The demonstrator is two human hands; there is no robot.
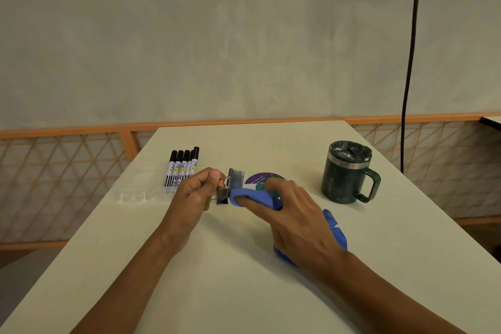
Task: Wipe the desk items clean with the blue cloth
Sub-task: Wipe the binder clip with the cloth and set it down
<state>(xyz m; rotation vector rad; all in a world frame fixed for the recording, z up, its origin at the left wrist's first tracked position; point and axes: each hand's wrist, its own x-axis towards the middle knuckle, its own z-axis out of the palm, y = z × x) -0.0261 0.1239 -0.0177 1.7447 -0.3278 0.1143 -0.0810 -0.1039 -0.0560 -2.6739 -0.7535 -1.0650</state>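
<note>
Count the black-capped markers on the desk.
5. The markers lie side by side in one row on the desk, far left, just beyond the left hand; the rightmost sits slightly farther back. None appears hidden.

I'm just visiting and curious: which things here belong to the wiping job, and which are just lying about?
In the job: blue cloth in the right hand; binder clip pinched by the left hand; markers, mug, purple disc on the desk.
Just there: black cable, orange railing.
</note>
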